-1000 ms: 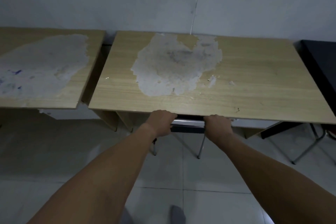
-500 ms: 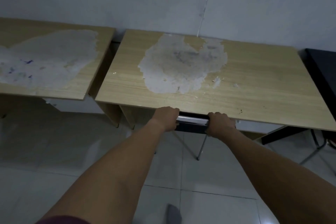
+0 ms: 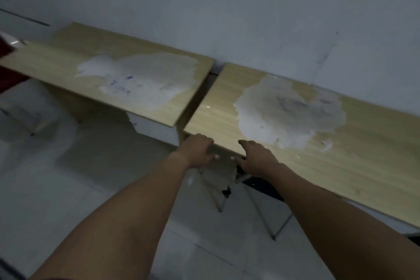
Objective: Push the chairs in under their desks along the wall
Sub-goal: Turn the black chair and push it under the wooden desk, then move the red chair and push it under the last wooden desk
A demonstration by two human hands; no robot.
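Observation:
Two wooden desks stand side by side against the wall, each with a large worn pale patch. The chair (image 3: 261,185) is tucked under the right desk (image 3: 341,166); only a dark strip of its back and its thin metal legs show below the front edge. My left hand (image 3: 197,151) and my right hand (image 3: 256,158) hover at that desk's front left corner, fingers apart and holding nothing. The left desk (image 3: 56,61) stretches away to the left.
A blurred chair-like frame (image 3: 25,118) stands on the pale tiled floor (image 3: 91,188) below the left desk's far end. Something red (image 3: 4,52) sits at the left edge of the view. A narrow gap separates the two desks.
Both hands have let go of the chair's top rail and opened. My view has swung left and tilted, so the left desk now fills more of the frame.

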